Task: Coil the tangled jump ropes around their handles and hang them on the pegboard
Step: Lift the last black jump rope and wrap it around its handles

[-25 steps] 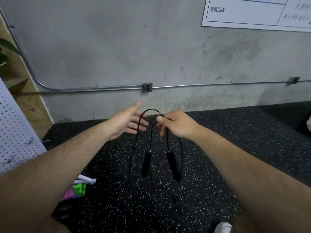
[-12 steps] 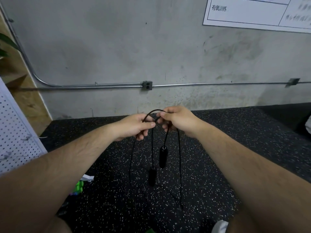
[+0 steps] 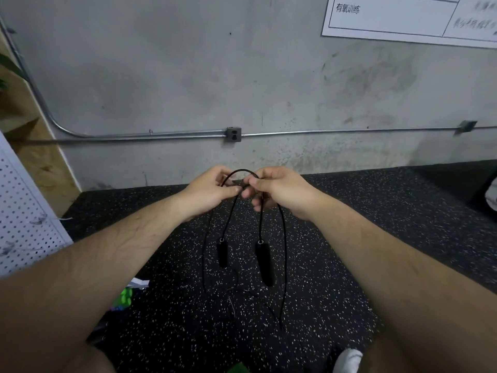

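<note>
Over black speckled rubber flooring (image 3: 349, 238), the left hand (image 3: 207, 193) and right hand (image 3: 279, 188) are both pinching a thin black jump rope (image 3: 240, 171), its two black handles (image 3: 265, 263) dangling below them.

We count two bare hands: the left hand (image 3: 207, 192) at nine o'clock of the right hand (image 3: 282, 188). One black jump rope (image 3: 261, 224), two handles (the smaller-looking handle (image 3: 222, 254) at nine o'clock of the larger handle (image 3: 265, 265)). One pegboard (image 3: 24, 211), one outlet box (image 3: 233, 134), one wall chart (image 3: 403, 14).
</note>
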### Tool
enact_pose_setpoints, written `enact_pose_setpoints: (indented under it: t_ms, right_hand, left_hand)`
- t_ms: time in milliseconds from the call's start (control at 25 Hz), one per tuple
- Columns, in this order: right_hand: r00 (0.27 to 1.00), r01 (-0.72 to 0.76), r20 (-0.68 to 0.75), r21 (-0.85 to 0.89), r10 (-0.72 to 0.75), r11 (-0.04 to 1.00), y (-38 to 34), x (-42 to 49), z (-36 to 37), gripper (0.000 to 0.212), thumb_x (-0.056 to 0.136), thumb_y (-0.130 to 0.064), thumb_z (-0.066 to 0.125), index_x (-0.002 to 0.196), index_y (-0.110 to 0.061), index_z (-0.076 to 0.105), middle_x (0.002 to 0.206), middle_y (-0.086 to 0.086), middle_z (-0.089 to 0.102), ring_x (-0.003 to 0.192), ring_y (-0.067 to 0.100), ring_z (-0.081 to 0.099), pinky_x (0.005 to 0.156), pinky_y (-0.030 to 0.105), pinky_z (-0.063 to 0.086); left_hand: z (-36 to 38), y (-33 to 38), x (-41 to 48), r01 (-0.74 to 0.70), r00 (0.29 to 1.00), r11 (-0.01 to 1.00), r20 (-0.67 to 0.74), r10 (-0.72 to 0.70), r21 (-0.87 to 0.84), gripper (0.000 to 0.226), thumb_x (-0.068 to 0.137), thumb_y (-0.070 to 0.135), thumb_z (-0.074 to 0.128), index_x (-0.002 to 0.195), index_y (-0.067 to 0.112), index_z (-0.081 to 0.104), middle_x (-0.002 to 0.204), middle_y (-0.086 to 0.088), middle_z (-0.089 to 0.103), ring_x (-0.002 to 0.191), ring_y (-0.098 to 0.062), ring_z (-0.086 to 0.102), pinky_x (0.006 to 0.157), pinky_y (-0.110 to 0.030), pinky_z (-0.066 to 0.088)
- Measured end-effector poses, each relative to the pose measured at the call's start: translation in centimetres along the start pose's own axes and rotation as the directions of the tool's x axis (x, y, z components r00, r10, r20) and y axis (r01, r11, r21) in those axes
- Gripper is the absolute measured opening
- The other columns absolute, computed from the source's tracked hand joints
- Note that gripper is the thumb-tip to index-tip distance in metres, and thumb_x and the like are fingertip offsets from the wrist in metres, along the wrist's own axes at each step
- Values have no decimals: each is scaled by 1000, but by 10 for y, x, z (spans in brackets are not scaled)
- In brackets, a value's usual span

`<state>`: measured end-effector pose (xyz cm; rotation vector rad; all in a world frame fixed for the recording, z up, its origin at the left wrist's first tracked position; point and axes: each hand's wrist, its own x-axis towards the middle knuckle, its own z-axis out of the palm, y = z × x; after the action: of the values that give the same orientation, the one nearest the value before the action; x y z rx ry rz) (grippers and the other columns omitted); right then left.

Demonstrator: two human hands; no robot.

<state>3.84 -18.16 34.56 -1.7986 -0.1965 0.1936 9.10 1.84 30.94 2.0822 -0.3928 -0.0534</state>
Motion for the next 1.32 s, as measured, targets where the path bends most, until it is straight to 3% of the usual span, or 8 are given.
enact_pose_setpoints:
  t_ms: [120,280,400,680,800,920,1120,1320]
  right_hand:
    - [999,-15,-36,89,19,996,1,2,-1,23,99,-17,62,112,2,66,99,15,75,76,21,69,74,36,62]
    - [997,-18,-73,143,28,990,4,5,-2,22,98,-18,63,112,-1,68,104,14,75,89,23,72,85,44,61]
    - [997,-22,-73,172,35,985,3,4,1,23,99,-18,63,113,0,67,103,14,76,91,21,73,85,42,61]
    - [966,-84,-242,30,88,996,-4,1,2,15,97,-15,63,104,-1,63,98,14,75,85,24,75,76,44,63]
    - [925,-134,-379,-249,31,959,-6,0,-5,47,91,-23,69,131,-13,45,119,11,58,83,25,69,71,42,63]
    - [976,-6,-170,-652,-138,759,-1,-1,-8,56,91,-34,64,141,-42,40,146,-1,33,123,24,51,101,41,49]
    - [983,107,-37,-684,-181,721,5,1,-6,16,103,-27,53,104,-20,68,87,-6,71,56,-6,55,53,16,37]
    - [981,65,-126,-507,-148,860,-6,-5,-11,16,100,-26,57,98,-25,73,87,-12,75,56,-8,55,63,23,44]
  left_hand:
    - [5,15,-7,-94,965,995,-244,96,19,26,81,31,75,94,20,56,97,-1,59,86,-11,53,74,-26,43]
    - [18,20,-17,-13,985,994,170,32,-111,61,65,49,79,112,26,47,115,2,67,109,-10,62,99,-36,48]
    - [30,14,-19,34,979,997,204,-19,-70,81,64,51,82,128,29,39,124,10,65,118,-8,61,110,-36,44]
    - [32,21,-18,49,963,995,259,-69,82,20,104,31,53,119,19,52,102,-4,73,85,-18,75,88,-40,57]
    - [29,28,-17,5,978,993,208,-29,117,12,106,27,45,99,19,51,79,2,61,72,-18,59,74,-36,52]
    - [22,23,-10,-5,978,999,207,-2,34,20,107,24,45,90,19,54,68,8,48,64,-13,46,66,-38,46]
    - [13,21,-12,44,970,995,243,-22,-84,23,106,24,47,96,14,65,67,8,52,62,-8,49,63,-25,44]
    - [6,16,-17,-30,962,999,270,33,-15,30,108,29,43,93,15,64,65,5,60,74,-17,67,74,-31,46]
